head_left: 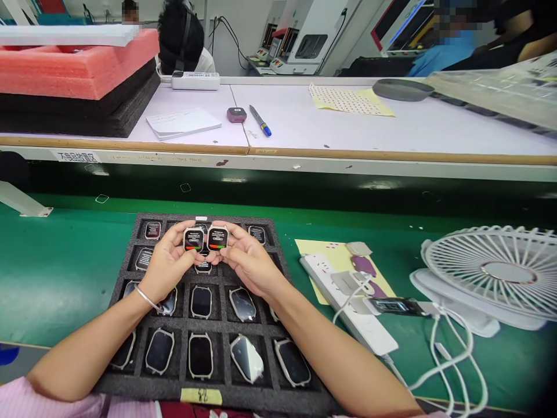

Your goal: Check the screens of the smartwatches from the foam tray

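My left hand [167,262] holds a small square watch body [194,238] with its screen lit. Beside it, my right hand [248,261] holds a second lit watch body [217,237]. The two screens sit side by side, almost touching, above a black foam tray [278,258]. Several more watch bodies lie in the tray's compartments, most with dark screens, such as one [201,301] in the middle row. A thin bracelet is on my left wrist.
A white power strip [348,310] with plugs and white cables lies right of the tray on a yellow sheet. A white fan [494,276] lies flat at far right. The raised shelf behind holds a notepad [183,123], a pen [260,120] and stacked foam [78,81]. People work beyond it.
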